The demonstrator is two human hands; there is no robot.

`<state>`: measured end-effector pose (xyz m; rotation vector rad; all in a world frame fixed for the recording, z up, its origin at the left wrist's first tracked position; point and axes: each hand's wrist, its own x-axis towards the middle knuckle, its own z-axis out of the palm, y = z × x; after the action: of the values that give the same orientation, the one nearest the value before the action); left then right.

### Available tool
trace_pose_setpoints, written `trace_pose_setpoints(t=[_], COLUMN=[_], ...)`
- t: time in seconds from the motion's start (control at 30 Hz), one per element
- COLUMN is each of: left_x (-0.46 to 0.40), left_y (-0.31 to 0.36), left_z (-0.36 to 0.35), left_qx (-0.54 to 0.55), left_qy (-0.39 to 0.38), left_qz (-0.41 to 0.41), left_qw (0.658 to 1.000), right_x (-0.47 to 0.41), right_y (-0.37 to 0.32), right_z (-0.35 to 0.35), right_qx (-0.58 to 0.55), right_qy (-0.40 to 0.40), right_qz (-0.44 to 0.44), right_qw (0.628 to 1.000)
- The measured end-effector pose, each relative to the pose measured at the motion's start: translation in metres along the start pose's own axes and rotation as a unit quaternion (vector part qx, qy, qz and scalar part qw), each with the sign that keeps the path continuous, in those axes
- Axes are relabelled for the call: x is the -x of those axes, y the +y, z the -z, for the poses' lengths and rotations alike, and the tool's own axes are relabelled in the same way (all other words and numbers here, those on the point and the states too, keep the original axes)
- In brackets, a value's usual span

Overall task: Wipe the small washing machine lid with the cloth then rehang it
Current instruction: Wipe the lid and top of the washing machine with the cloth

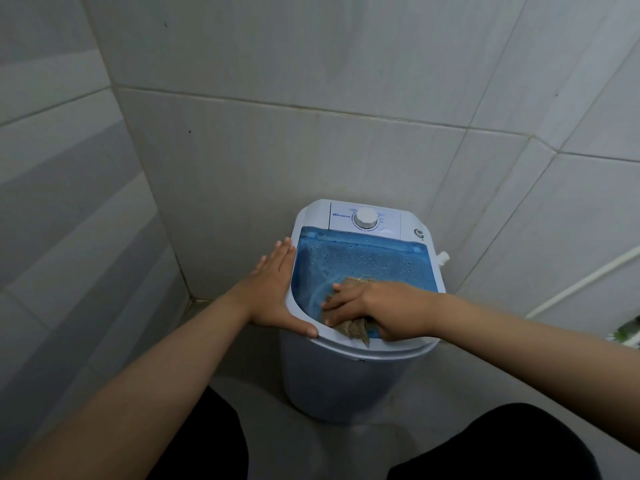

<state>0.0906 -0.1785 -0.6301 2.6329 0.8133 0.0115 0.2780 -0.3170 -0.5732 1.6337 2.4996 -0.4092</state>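
The lid [360,265], a translucent blue panel beaded with water drops, is seen lying flat and closed on top of the small washing machine [343,379], which is stood on the floor in a corner of the tiled walls [311,140]. The lid's straight edge is turned toward twelve o'clock, against the white control panel [365,220] with its round dial [366,218]; its curved edge is turned toward six o'clock, nearest the person. Its long axis cannot be told for sure from this angle.

The cloth [353,325], brownish and crumpled, is pressed onto the lid at about six o'clock, close to the curved rim, with one corner hanging just over the white edge. It is covered by the right hand [377,306], which is laid palm down with fingers spread and pointed toward nine o'clock; the grip is flat and open, pressed on the cloth rather than closed round it. The right forearm is brought in from four o'clock.

The left hand [275,289] is laid flat against the machine's rim at nine o'clock, fingers straight and pointed toward twelve, thumb stretched along the front rim; nothing is grasped by it. A white pipe [581,282] is seen on the wall at three o'clock.
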Motion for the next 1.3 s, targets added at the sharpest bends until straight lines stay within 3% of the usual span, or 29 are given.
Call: trace_pose_setpoints(t=[0.43,0.6,0.73,0.87,1.17,1.3], left_x=[0.003,0.003,0.001,0.0,-0.001,0.0], left_y=[0.001,0.002,0.002,0.002,0.0,0.001], left_z=[0.005,0.005,0.005,0.004,0.003,0.003], left_qx=[-0.004,0.0,0.001,0.001,-0.003,0.002], left_qy=[-0.011,-0.015,-0.012,-0.013,-0.022,-0.025], left_qz=[-0.004,-0.003,-0.006,-0.001,0.008,0.01], left_qw=[1.0,1.0,1.0,1.0,1.0,1.0], right_x=[0.044,0.057,0.044,0.017,0.03,0.043], right_y=[0.008,0.015,0.021,0.019,0.036,0.042], right_z=[0.024,0.045,0.055,0.036,-0.003,-0.008], right_qx=[0.066,0.104,0.075,0.092,0.066,0.061], right_qy=[-0.091,-0.132,-0.031,0.052,0.053,0.058], right_qz=[-0.044,-0.116,-0.154,-0.107,-0.056,-0.072], right_qw=[0.993,0.979,0.985,0.989,0.995,0.994])
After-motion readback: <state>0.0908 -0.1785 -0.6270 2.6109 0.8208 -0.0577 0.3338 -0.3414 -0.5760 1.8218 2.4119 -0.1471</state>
